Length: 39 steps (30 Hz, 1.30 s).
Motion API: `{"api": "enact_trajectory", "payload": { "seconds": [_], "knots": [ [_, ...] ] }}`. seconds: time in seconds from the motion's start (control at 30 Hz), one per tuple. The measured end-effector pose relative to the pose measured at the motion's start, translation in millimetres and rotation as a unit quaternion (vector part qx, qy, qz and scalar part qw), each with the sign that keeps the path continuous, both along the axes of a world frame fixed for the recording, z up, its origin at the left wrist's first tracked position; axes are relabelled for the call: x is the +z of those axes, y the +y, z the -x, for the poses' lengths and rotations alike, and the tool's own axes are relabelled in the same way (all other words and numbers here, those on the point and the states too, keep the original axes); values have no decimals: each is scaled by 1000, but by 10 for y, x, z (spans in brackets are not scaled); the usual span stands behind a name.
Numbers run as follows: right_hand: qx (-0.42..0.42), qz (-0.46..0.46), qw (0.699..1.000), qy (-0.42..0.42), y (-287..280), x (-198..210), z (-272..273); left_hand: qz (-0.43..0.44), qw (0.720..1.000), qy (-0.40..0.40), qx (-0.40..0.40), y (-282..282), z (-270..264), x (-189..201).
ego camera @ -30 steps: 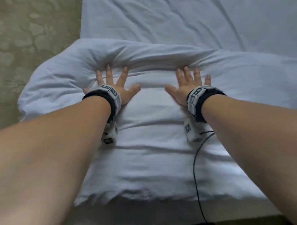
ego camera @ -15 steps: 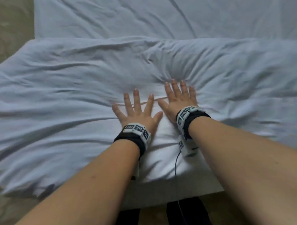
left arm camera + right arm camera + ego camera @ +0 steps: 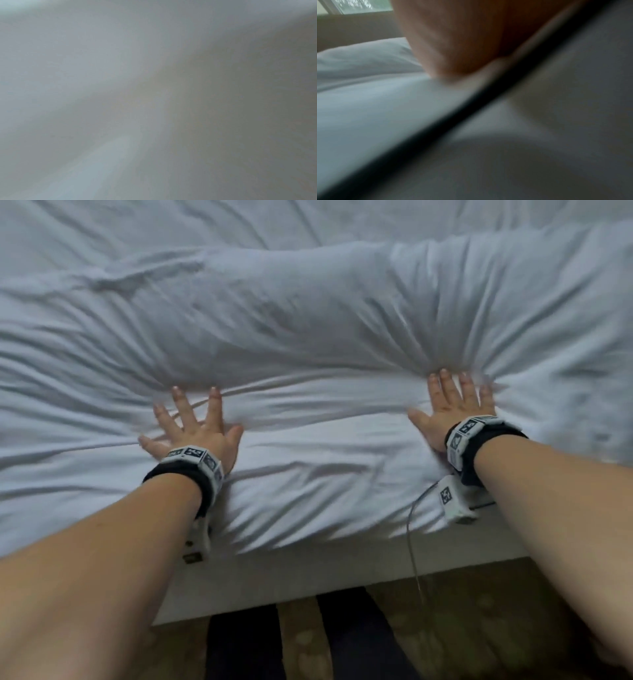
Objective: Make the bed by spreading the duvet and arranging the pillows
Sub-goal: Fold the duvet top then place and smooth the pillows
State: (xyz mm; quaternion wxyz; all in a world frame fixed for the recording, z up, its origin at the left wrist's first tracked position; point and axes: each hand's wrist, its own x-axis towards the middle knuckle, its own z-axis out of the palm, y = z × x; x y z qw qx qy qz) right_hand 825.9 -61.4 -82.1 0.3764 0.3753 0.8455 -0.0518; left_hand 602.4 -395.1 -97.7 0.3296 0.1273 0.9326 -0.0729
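A white duvet (image 3: 308, 313) lies wrinkled across the bed, bunched into a thick roll just beyond my hands. My left hand (image 3: 191, 426) presses flat on the cloth at centre left, fingers straight and spread. Farther right, my right hand (image 3: 452, 405) lies flat too, its fingertips pushed against the foot of the roll. The two hands are wide apart. No pillow shows. The left wrist view is a grey blur of cloth (image 3: 102, 81). In the right wrist view, the palm (image 3: 462, 40) rests on white duvet (image 3: 368, 101), with a dark cable (image 3: 471, 105) across it.
The near edge of the bed (image 3: 308, 570) runs below my wrists, with patterned floor (image 3: 479, 628) and my dark trouser legs (image 3: 359, 642) beneath. A thin cable (image 3: 412, 542) hangs from the right wrist camera. A window (image 3: 356, 6) shows far off in the right wrist view.
My hands, side by side half a second ago, have slid apart sideways across the duvet, the right one far to the right. The view has also shifted right along the bed.
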Motion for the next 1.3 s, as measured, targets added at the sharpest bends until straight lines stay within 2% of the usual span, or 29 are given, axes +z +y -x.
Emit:
{"api": "enact_trajectory", "payload": {
  "seconds": [0.1, 0.17, 0.23, 0.3, 0.33, 0.43, 0.57, 0.77, 1.07, 1.17, 1.3],
  "knots": [
    [-31, -8, 999, -14, 72, 119, 97, -51, 998, -10, -47, 516, -130, 228],
    [-33, -30, 998, 45, -34, 206, 508, -113, 989, -6, -95, 1003, -179, 324],
    [40, -28, 991, 128, -186, 259, 1053, -154, 981, 6, -115, 1521, -60, 371],
    [127, -21, 977, 173, -292, 269, 1630, -160, 981, 1, -107, 1906, 258, 360],
    [143, -17, 974, 172, -289, 235, 1876, -151, 984, -11, -93, 2017, 453, 307],
    [127, -19, 982, 137, -32, -58, 2235, -118, 989, -50, -68, 2062, 862, -36],
    [101, -16, 991, 84, 397, -412, 2141, -96, 990, -55, -83, 2029, 885, -458],
    [46, -12, 998, 40, 834, -607, 2091, -90, 990, -65, -82, 2156, 1013, -688],
    [51, -4, 996, 68, 838, -932, 2105, -64, 995, -14, -71, 2234, 955, -776],
    [61, 24, 995, 77, 913, -993, 2128, -47, 997, 2, -68, 2265, 954, -739],
    [90, 81, 988, 96, 1049, -753, 2009, -5, 999, 1, -32, 2362, 908, -581]
  ]
}}
